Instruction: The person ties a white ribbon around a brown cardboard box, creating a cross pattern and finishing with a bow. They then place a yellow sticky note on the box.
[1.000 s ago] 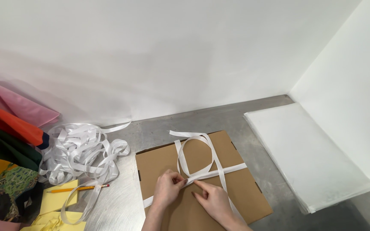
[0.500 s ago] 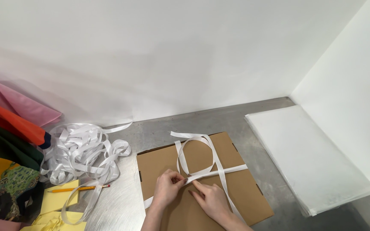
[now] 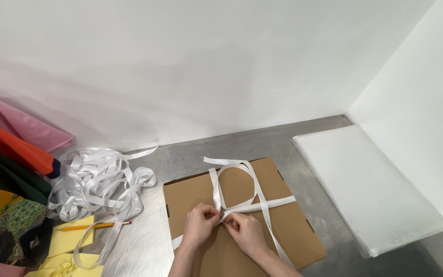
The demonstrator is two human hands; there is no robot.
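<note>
So my left hand (image 3: 199, 225) and right hand (image 3: 246, 232) both pinch the white ribbon (image 3: 260, 205) at its crossing on the flat cardboard box (image 3: 242, 218): wrapped across, one loop formed, the knot not yet finished.

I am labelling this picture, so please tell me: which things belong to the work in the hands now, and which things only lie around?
In use:
- left hand and right hand, both pinching the white ribbon
- flat brown cardboard box beneath it

Lying about:
- loose ribbon heap
- pencil
- yellow paper
- coloured fabrics
- white sheet stack
</note>
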